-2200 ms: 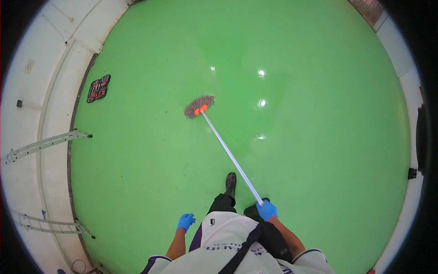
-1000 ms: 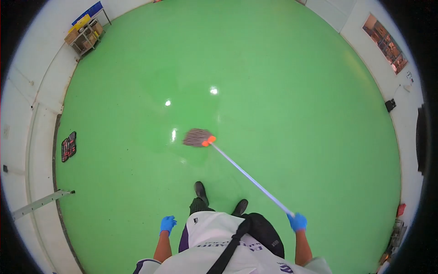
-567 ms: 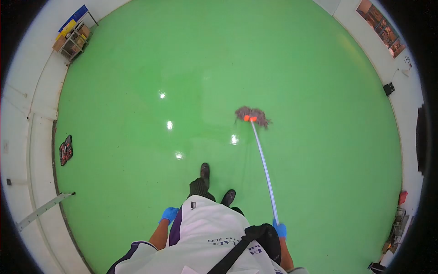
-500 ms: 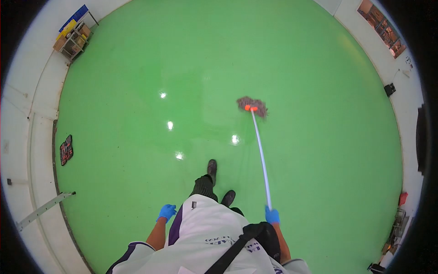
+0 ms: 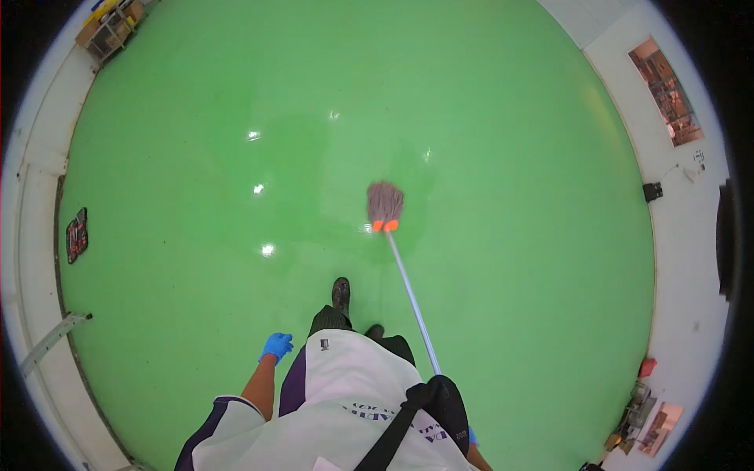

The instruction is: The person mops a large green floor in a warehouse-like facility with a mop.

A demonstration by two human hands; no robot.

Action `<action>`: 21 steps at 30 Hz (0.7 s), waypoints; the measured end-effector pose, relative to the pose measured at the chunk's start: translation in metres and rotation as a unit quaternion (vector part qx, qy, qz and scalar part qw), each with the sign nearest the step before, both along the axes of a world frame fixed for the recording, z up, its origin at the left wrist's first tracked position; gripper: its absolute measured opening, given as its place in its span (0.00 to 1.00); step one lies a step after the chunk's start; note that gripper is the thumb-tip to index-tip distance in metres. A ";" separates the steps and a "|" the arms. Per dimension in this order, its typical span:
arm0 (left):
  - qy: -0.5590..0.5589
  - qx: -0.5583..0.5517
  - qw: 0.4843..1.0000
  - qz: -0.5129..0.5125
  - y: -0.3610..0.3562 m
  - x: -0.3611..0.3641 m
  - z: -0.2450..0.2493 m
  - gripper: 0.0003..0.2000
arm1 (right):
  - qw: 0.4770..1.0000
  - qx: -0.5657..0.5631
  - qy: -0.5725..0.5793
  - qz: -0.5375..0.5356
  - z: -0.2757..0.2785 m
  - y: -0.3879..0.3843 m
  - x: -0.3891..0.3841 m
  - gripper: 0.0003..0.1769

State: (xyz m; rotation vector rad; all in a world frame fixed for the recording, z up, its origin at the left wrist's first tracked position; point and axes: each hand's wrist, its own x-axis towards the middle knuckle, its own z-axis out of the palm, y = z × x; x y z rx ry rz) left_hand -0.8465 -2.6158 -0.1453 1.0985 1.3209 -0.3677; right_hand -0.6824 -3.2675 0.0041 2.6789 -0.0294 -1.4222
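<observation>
A mop with a grey-brown string head (image 5: pixel 385 202) and an orange clamp rests on the green floor (image 5: pixel 510 235) ahead of me. Its pale metal handle (image 5: pixel 413 306) slants down towards my body and passes out of sight behind a black bag (image 5: pixel 452 408). Only a sliver of my right hand (image 5: pixel 472 436), in a blue glove, shows past the bag; its fingers are hidden. My left hand (image 5: pixel 276 345), also blue-gloved, hangs in the air at my left side with nothing in it, its fingers loosely apart.
An open toolbox (image 5: pixel 77 235) lies by the left wall, near a metal ladder-like piece (image 5: pixel 55 341). A shelf with boxes (image 5: pixel 110 35) stands at the upper left. A red object (image 5: pixel 647 366) and assorted items are along the right wall.
The mop head has swung left and closer to me, its strands now pointing away. My right hand has drawn back behind the bag. The whole view has shifted as I move.
</observation>
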 end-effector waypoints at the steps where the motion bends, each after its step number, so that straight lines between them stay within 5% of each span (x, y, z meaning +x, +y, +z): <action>1: -0.023 0.000 0.999 0.022 -0.002 0.015 0.004 0.13 | 0.998 -0.064 0.003 0.007 0.051 0.000 0.029 0.19; 5: -0.009 0.013 1.000 0.013 0.007 0.060 0.014 0.14 | 0.980 -0.197 -0.019 0.026 0.076 0.025 0.136 0.18; 8: 0.034 0.096 0.994 -0.029 -0.003 0.070 0.016 0.14 | 0.988 -0.138 -0.050 0.038 0.026 0.100 0.206 0.16; 12: 0.027 0.104 0.993 0.040 -0.015 0.114 0.028 0.14 | 0.980 0.106 -0.093 0.142 -0.072 0.230 0.297 0.21; 16: 0.030 0.177 0.984 -0.006 -0.061 0.190 0.066 0.15 | 0.948 0.253 -0.137 0.138 -0.074 0.330 0.408 0.30; 21: -0.011 0.173 0.985 -0.010 -0.088 0.238 0.079 0.16 | 0.939 0.231 -0.214 0.139 -0.032 0.281 0.509 0.33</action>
